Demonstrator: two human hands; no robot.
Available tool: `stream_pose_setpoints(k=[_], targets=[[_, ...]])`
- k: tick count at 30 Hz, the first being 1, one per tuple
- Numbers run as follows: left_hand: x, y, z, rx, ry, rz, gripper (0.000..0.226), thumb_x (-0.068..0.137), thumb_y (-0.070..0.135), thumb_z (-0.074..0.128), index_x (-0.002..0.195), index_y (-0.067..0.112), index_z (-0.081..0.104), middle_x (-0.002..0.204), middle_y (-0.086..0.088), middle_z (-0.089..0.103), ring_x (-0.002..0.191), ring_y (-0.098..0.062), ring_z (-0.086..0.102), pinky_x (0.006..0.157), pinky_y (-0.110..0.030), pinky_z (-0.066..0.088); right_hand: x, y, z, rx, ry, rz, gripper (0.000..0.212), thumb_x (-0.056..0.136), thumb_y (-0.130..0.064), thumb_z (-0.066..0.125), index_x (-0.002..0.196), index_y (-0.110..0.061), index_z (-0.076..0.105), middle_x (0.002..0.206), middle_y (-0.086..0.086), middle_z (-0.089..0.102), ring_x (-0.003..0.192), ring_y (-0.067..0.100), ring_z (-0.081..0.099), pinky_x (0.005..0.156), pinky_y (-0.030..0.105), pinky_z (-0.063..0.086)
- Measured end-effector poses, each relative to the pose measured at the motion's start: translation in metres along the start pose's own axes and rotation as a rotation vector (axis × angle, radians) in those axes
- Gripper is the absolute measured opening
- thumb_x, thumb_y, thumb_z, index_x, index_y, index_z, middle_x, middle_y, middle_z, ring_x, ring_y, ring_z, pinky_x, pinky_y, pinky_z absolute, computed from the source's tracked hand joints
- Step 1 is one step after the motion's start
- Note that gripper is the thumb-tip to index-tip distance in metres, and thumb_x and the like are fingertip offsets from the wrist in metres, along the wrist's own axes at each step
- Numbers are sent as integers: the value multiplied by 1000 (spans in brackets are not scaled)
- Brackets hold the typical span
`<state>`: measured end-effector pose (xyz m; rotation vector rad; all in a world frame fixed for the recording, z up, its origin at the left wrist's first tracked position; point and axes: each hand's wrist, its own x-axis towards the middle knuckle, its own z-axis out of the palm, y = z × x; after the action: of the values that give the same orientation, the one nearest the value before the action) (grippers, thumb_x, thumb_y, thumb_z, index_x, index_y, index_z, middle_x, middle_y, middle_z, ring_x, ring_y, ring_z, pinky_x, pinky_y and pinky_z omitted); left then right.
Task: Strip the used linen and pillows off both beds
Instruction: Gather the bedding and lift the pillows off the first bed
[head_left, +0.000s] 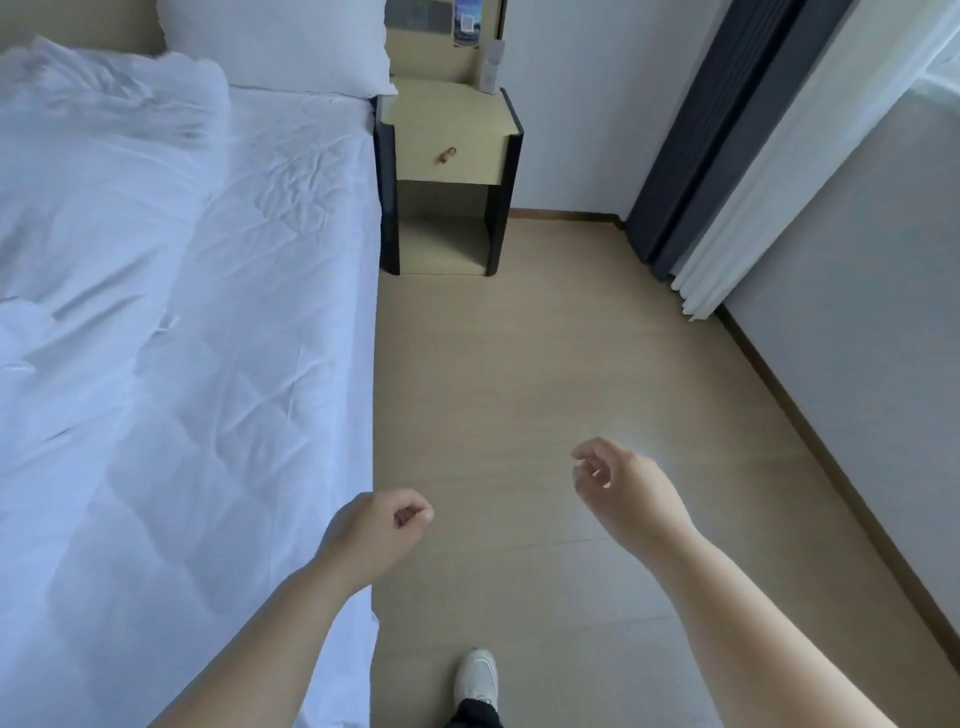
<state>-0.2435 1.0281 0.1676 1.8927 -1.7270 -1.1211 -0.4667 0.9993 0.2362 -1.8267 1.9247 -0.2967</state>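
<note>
A bed with a wrinkled white sheet (291, 291) fills the left half of the view. A rumpled white duvet (93, 218) is bunched along its far left side. One white pillow (280, 41) lies at the head of the bed. My left hand (379, 535) hovers over the bed's right edge with its fingers loosely curled and holds nothing. My right hand (623, 483) hangs over the floor, fingers loosely curled, also holding nothing.
A beige bedside table (447, 171) with black sides stands against the bed's head end. Wooden floor (519, 389) runs between the bed and the right wall. Dark and white curtains (727, 156) hang at the far right. My white shoe (475, 680) shows at the bottom.
</note>
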Motion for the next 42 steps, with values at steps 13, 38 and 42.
stream_pose_setpoints(k=[13,38,42], targets=[[214,91,-47,-13,139,-123,30,91,27,50,64,40,46,76,21,55,83,-5,53,70,-14,39,286,-14,-65,114,-114,-205,22,88,-12,53,107,-14,64,84,-4,56,82,13,50,64,20,31],[440,-86,-339,-75,945,-812,19,93,25,47,76,33,49,93,12,55,102,-12,56,76,-19,36,703,-422,120,164,-758,-615,13,91,-12,50,102,-19,52,89,-1,56,87,18,54,57,17,38],[495,-111,-416,-77,1006,-795,15,92,24,49,79,32,50,90,11,55,90,-8,50,75,-19,35,761,-483,145,187,-762,-609,14,90,-10,51,102,-17,54,87,0,56,85,20,54,57,17,38]])
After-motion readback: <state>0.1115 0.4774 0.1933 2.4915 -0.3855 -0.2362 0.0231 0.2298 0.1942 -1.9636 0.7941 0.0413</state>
